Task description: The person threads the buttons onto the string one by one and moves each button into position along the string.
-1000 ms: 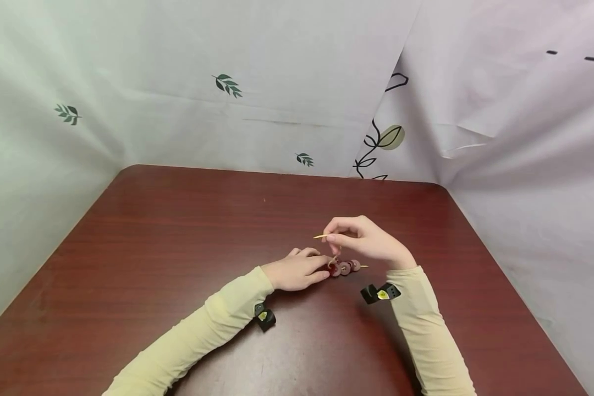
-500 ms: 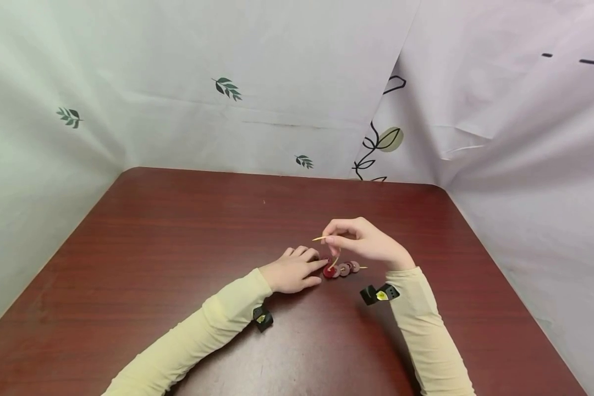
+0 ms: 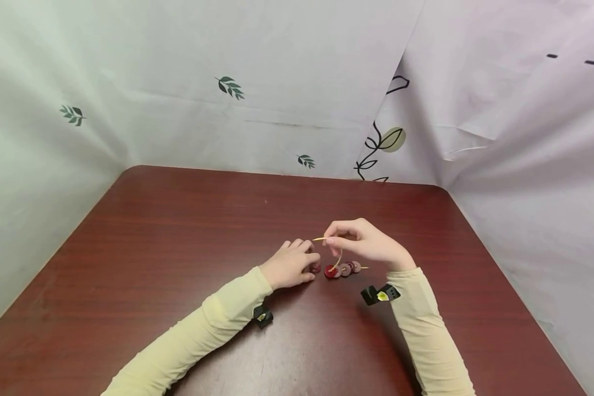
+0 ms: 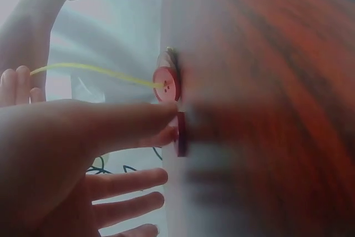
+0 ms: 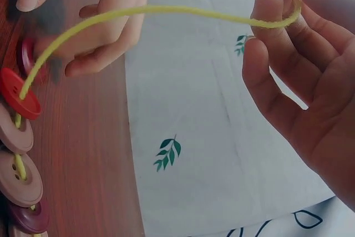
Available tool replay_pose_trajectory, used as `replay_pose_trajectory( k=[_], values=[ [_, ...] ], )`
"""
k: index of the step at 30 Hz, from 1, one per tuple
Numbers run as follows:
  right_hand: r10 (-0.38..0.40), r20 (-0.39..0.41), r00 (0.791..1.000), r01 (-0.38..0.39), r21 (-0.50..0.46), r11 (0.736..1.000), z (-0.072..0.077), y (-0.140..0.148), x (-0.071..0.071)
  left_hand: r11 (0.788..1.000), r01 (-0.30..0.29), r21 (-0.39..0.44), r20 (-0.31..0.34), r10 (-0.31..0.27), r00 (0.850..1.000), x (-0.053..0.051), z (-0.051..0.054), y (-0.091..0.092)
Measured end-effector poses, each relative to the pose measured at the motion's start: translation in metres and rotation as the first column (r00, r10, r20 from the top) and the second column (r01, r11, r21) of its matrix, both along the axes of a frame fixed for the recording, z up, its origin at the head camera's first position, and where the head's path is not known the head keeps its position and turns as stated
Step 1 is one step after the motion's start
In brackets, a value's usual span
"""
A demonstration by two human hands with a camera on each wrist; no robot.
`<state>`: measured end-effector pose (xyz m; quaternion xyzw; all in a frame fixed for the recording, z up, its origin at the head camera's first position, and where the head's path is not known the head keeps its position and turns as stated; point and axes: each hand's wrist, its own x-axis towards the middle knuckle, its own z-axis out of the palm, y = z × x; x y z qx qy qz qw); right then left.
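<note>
My right hand (image 3: 363, 242) pinches a yellow cord (image 5: 166, 9) near its end, above the table; the cord's tip (image 3: 319, 238) points left. From the fingers the cord curves down through a bright red button (image 5: 19, 94). Behind that one, several pinkish-brown buttons (image 5: 21, 177) and a dark purple-red button (image 5: 28, 217) are strung in a row on the table. My left hand (image 3: 289, 265) is beside the row's left end. Its index finger touches a loose dark red button (image 4: 181, 134) lying flat; the thumb is apart from it, the other fingers spread.
The dark red-brown table (image 3: 178, 220) reaches back to a pale hanging cloth (image 3: 277, 66) with leaf prints. Black wrist cameras (image 3: 263, 317) sit on both sleeves. The cord's other end (image 3: 364, 268) sticks out right of the buttons.
My left hand has drawn back left, its index finger more bent, and the loose dark red button has shifted left, away from the strung row. My right hand stays nearly still with the cord.
</note>
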<state>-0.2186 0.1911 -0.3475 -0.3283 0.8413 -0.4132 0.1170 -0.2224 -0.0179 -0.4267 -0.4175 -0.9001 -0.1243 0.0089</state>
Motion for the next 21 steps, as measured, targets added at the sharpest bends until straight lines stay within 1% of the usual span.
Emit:
replay_pose_trajectory(
  k=[4,10,13,17,21],
  values=[
    [0.001,-0.009,1.000,-0.001,0.007,1.000,0.0008,-0.0005,0.0005,1.000,0.018,0.021,-0.008,-0.018,1.000,-0.0022,0.0006,-0.0014],
    [0.000,-0.014,1.000,0.000,0.011,1.000,0.0004,-0.0003,-0.0002,0.993,0.109,0.041,-0.026,-0.108,0.994,-0.0068,0.0015,-0.0020],
    [0.000,-0.021,1.000,0.001,0.017,1.000,0.0000,-0.0004,-0.0007,0.989,0.135,0.059,-0.015,-0.134,0.991,-0.0086,0.0013,-0.0015],
    [-0.001,-0.033,0.999,0.002,0.033,0.999,-0.0005,-0.0003,-0.0010,0.991,0.117,0.064,0.024,-0.119,0.993,-0.0086,0.0023,-0.0016],
    [-0.005,-0.039,0.999,0.007,0.044,0.999,-0.0006,0.0002,-0.0008,0.994,0.100,0.031,0.044,-0.101,0.994,-0.0078,0.0045,-0.0023]
  ],
)
